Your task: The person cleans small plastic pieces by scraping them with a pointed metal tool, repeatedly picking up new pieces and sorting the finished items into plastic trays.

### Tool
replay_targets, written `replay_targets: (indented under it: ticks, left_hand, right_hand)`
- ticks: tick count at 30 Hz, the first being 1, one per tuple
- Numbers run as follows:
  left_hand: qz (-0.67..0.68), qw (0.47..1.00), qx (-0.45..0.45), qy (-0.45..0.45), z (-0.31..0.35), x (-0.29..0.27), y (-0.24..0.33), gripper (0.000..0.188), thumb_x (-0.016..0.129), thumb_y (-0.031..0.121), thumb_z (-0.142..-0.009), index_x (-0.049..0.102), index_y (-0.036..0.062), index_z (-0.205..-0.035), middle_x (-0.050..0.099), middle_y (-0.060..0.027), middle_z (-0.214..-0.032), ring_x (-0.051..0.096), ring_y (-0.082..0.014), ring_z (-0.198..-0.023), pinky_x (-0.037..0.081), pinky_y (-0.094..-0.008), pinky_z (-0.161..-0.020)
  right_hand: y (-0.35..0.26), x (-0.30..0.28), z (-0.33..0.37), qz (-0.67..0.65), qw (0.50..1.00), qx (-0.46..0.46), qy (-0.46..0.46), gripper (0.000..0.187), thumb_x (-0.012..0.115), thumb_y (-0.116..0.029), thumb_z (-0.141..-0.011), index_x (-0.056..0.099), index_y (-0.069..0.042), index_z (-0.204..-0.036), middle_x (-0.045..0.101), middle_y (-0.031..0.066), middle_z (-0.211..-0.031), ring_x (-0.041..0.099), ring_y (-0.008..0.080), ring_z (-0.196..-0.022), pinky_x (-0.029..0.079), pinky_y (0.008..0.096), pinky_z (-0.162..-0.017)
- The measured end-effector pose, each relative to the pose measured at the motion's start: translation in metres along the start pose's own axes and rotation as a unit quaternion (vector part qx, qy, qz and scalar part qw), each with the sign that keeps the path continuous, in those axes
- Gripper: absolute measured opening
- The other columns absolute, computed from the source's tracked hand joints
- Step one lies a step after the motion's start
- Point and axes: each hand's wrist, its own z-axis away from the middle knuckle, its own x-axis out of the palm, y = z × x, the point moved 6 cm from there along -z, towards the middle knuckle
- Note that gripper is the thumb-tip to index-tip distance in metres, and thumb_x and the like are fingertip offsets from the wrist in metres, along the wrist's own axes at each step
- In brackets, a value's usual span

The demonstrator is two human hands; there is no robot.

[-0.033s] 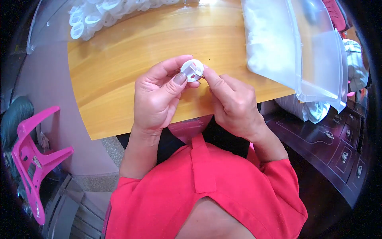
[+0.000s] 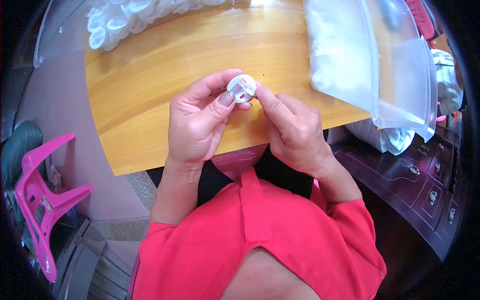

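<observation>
A small round white plastic piece [image 2: 244,83] with a raised inner part and small openings is held above the wooden table. My left hand [image 2: 199,116] is closed on it, thumb on the near left of its face and fingers behind. At its right edge, the bent index finger of my right hand [image 2: 295,125] touches or nearly touches the rim. The other right fingers are curled in. A thin dark tip shows between that hand and the piece; what it belongs to is hidden.
Many similar white pieces [image 2: 117,25] are heaped at the table's [image 2: 150,100] far left. A clear plastic bin [image 2: 375,107] with white contents [image 2: 335,50] stands at the far right. A pink plastic chair or stool [image 2: 37,192] is at left, a dark drawer cabinet [image 2: 400,165] at right.
</observation>
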Motion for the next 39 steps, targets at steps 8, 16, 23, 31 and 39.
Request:
replay_targets:
  ticks: [8, 16, 23, 31, 39]
  left_hand:
    - [-0.001, 1.0, 0.011, -0.013, 0.002, 0.004, -0.002, 0.028, 0.053, -0.001, -0.09, 0.055, -0.0069, -0.117, 0.062, -0.0158, -0.109, 0.061, -0.0218, -0.097, 0.053, -0.0333, -0.082]
    - [-0.007, 0.998, 0.033, -0.045, 0.015, 0.026, 0.003, 0.029, 0.055, 0.0, -0.09, 0.055, -0.0067, -0.118, 0.063, -0.0159, -0.106, 0.063, -0.0213, -0.092, 0.052, -0.0328, -0.083]
    - [-0.102, 0.988, 0.055, -0.099, 0.063, 0.058, 0.017, 0.029, 0.055, 0.001, -0.09, 0.055, -0.0063, -0.118, 0.064, -0.0148, -0.104, 0.064, -0.0198, -0.088, 0.052, -0.0308, -0.082]
    - [-0.103, 0.994, -0.027, -0.01, 0.16, 0.044, 0.003, 0.028, 0.054, 0.0, -0.09, 0.055, -0.0048, -0.117, 0.063, -0.0143, -0.105, 0.063, -0.0196, -0.09, 0.053, -0.0315, -0.078]
    - [-0.087, 0.996, -0.007, 0.01, 0.258, 0.033, 0.001, 0.034, 0.054, 0.0, -0.09, 0.05, -0.0038, -0.123, 0.061, -0.0167, -0.108, 0.063, -0.0255, -0.095, 0.054, -0.0333, -0.08]
  right_hand:
    - [0.0, -0.003, 0.003, -0.032, 0.999, 0.019, -0.005, 0.053, 0.057, 0.006, -0.065, 0.055, 0.003, -0.118, 0.054, 0.0126, -0.067, 0.057, 0.029, -0.059, 0.047, 0.0403, -0.051]
    - [-0.016, -0.022, 0.015, -0.051, 0.997, 0.053, 0.019, 0.047, 0.054, 0.007, -0.071, 0.055, 0.001, -0.117, 0.055, 0.0164, -0.071, 0.058, 0.035, -0.063, 0.047, 0.0426, -0.054]
    - [-0.061, -0.048, 0.051, -0.125, 0.987, 0.087, 0.056, 0.033, 0.051, 0.004, -0.077, 0.058, -0.001, -0.108, 0.057, 0.0218, -0.071, 0.06, 0.0391, -0.066, 0.048, 0.0443, -0.056]
    - [-0.103, -0.017, 0.113, -0.143, 0.984, 0.085, -0.063, 0.032, 0.049, 0.005, -0.083, 0.057, -0.001, -0.113, 0.061, 0.0185, -0.075, 0.064, 0.0273, -0.069, 0.05, 0.0352, -0.063]
    - [-0.165, -0.008, 0.181, -0.032, 0.996, 0.011, -0.077, 0.026, 0.055, 0.003, -0.074, 0.053, 0.003, -0.1, 0.059, 0.0195, -0.078, 0.061, 0.0372, -0.071, 0.05, 0.0423, -0.061]
